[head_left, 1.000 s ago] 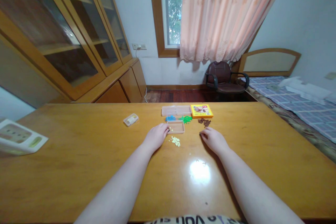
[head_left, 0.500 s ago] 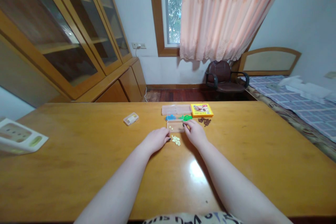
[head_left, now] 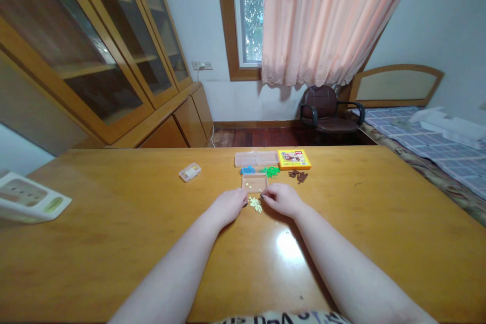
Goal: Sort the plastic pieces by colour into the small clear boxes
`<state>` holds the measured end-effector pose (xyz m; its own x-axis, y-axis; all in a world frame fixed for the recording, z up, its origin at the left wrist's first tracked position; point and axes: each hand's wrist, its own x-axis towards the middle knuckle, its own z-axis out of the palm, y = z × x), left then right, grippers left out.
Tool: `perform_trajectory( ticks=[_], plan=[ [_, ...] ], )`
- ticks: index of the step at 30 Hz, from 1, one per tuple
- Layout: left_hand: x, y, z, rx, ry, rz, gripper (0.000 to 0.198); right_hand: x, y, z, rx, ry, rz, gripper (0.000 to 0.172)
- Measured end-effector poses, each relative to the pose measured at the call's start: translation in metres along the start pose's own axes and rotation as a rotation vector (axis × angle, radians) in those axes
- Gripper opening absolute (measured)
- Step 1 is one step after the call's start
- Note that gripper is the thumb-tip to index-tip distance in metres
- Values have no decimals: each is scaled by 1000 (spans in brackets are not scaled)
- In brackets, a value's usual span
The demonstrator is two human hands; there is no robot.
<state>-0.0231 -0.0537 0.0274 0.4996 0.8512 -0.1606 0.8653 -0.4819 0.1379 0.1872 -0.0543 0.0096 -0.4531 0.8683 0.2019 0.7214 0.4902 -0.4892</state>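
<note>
Just in front of me, a small pile of pale yellow pieces [head_left: 255,205] lies on the wooden table [head_left: 152,243]. Beyond it stands a shallow clear plastic box [head_left: 260,184], open, with a few pale pieces inside. My left hand [head_left: 230,205] rests left of the pile by the box's near left corner, fingers curled; whatever they hold is hidden. To the right of the pile, my right hand [head_left: 284,199] has thumb and fingers drawn together near the box's near right corner. Anything between those fingertips is too small to make out.
Behind the box are blue pieces [head_left: 247,170], green pieces [head_left: 272,171] and a clear plastic case [head_left: 250,159]. A yellow box [head_left: 294,159] and brown pieces [head_left: 298,176] sit to the right. Further left are a small clear case [head_left: 190,172] and a white holder [head_left: 30,197].
My right hand has moved back from over the box's right side, down toward the pale pile. My left hand stays in nearly the same place. The view has shifted slightly.
</note>
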Motion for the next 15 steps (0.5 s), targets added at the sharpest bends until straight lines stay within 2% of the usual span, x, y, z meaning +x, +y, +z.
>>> perform_trajectory(
  ticks=[4, 8, 10, 12, 15],
  plan=[
    [3, -3, 1, -21, 81, 20, 21, -2, -1, -2, -24, -99, -26, 14],
    [8, -5, 0, -99, 249, 3, 19, -1, -2, -1, -22, -123, -23, 15],
    [9, -6, -1, -130, 287, -15, 19, 0, -3, 0, -12, -131, -18, 14],
    [8, -6, -2, -121, 284, -15, 19, 0, -3, 0, -2, -129, -22, 14],
    [4, -4, -5, -56, 215, 5, 16, 1, -2, 1, -12, -123, -33, 13]
  ],
)
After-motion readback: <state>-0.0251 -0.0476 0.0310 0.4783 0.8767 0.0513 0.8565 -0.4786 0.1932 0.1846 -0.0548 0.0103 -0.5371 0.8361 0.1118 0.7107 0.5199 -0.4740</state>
